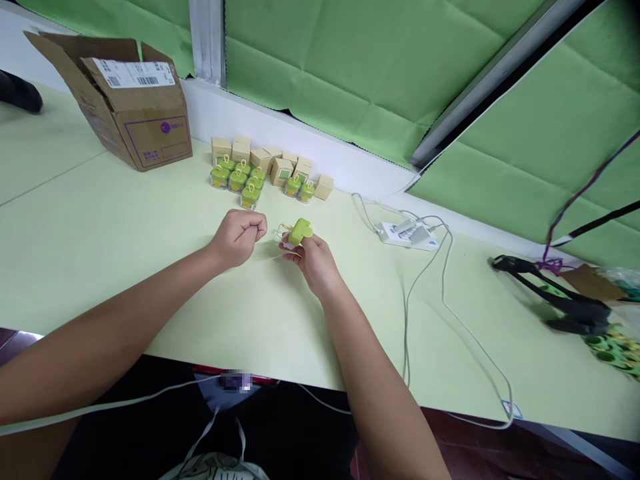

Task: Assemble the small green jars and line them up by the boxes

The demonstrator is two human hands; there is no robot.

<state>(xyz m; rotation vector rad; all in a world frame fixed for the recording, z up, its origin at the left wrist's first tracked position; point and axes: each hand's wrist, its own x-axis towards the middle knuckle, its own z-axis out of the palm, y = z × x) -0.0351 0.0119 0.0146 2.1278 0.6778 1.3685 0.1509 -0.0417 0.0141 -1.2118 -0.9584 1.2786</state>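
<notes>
My right hand (313, 259) pinches a small green gadget (300, 231) with a thin loop on its left side, lifted just off the pale green table (100, 233). My left hand (240, 235) is curled into a loose fist a little to the left of it, fingers closed; what it holds, if anything, is hidden. Beyond both hands stands a cluster of several like green gadgets in clear cases (239, 180), with several small tan cardboard boxes (273, 163) behind and beside them.
An opened brown shipping carton (135, 100) stands at the back left. A white power strip (407, 235) with plugs and grey cables (440, 293) lies to the right. Black straps (555, 297) and green items sit at the far right edge. A white ledge and green wall run behind.
</notes>
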